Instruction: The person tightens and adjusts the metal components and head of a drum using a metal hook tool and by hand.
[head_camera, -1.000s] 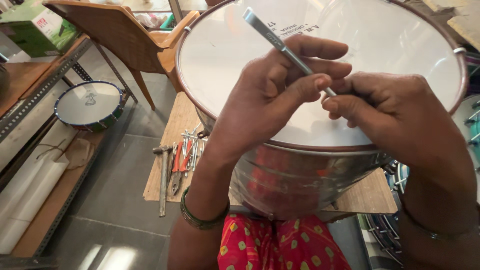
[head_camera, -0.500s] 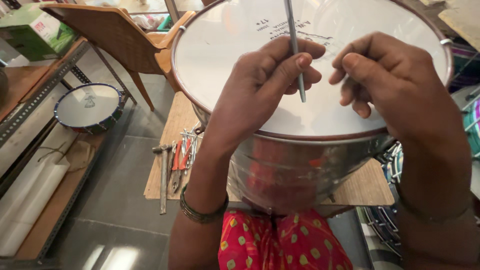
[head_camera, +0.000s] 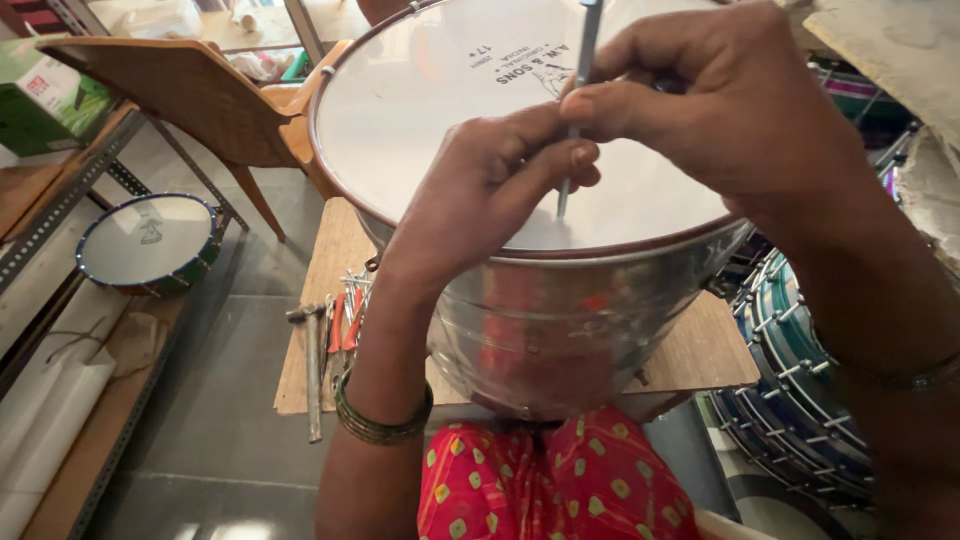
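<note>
Two hands meet on a thin metal rod (head_camera: 578, 110) standing nearly upright over a drum (head_camera: 520, 180), its lower tip at or just above the white skin near the close rim. The right hand (head_camera: 730, 110) pinches the rod higher up; the left hand (head_camera: 490, 190) clamps it between thumb and fingertips lower down. Judging by the fitted skin and hoop, assembly looks well advanced, while loose tools (head_camera: 330, 335) lie on the board (head_camera: 700, 350) underneath.
</note>
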